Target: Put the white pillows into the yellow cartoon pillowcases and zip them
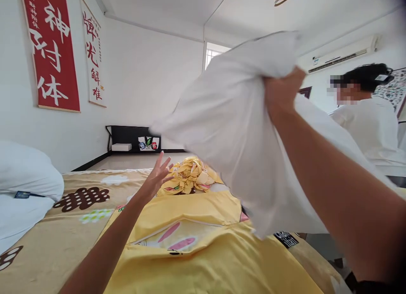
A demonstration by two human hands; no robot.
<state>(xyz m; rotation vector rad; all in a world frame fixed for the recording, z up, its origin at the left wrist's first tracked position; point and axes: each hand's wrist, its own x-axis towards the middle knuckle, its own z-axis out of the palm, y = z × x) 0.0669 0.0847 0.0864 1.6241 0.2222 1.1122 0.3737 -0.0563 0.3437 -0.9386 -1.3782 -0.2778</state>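
Observation:
My right hand (282, 91) is closed on a white pillow (218, 121), gripping a fold of it near the top. The pillow hangs in the air to the right of centre, slightly blurred. With fingers spread and nothing in them, my left hand (157, 176) reaches out left of the pillow's lower corner. Below both arms a yellow pillowcase (196, 268) lies spread on the bed. Its slit gapes, showing a pale inner side with a pink-eared print. Beyond it sits a crumpled heap of yellow patterned fabric (192, 173).
Another white pillow (25, 180) lies at the left on the beige patterned bedsheet (72, 226). A person in a white top (368, 125) stands at the right. A low black bench (127, 135) with a white box and a printed bag stands by the far wall.

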